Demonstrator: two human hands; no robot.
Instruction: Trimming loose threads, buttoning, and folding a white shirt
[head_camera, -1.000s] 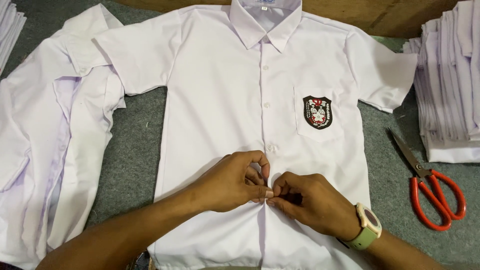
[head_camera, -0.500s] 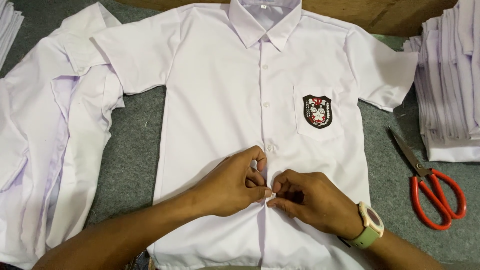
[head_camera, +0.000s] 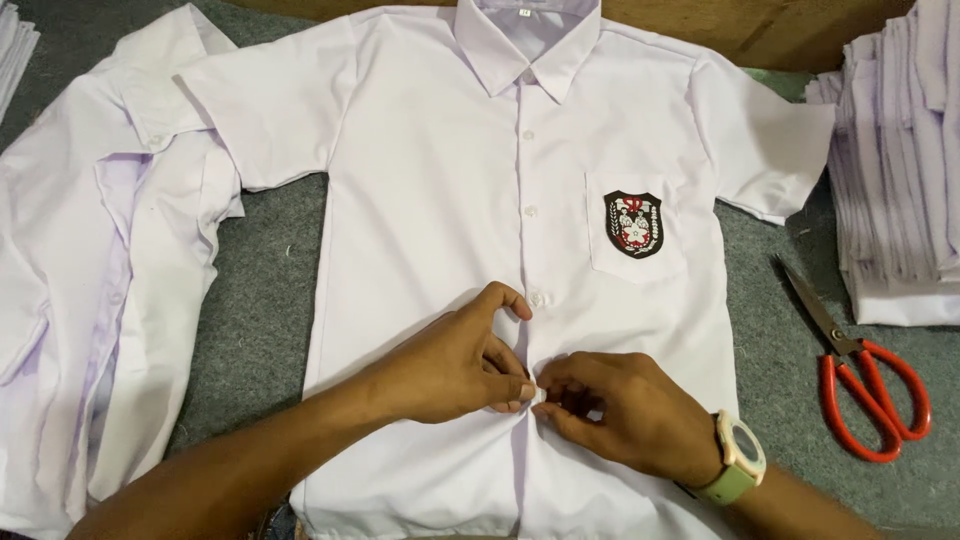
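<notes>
Across the grey felt-covered bench (head_camera: 260, 320): one white short-sleeved shirt (head_camera: 430, 220), smooth woven cloth, spread flat, collar at the far edge, shield-shaped badge (head_camera: 633, 224) on its chest pocket. Left hand (head_camera: 455, 362) and right hand (head_camera: 620, 408) meet at the lower placket, fingertips pinching the cloth there; the button itself is hidden. Pale green wristwatch (head_camera: 738, 458) on the right wrist. Red-handled scissors (head_camera: 860, 370) lie right, beside a stack of folded white shirts (head_camera: 900, 170), cut off. Second white shirt (head_camera: 90, 280) left, partly out of view.
</notes>
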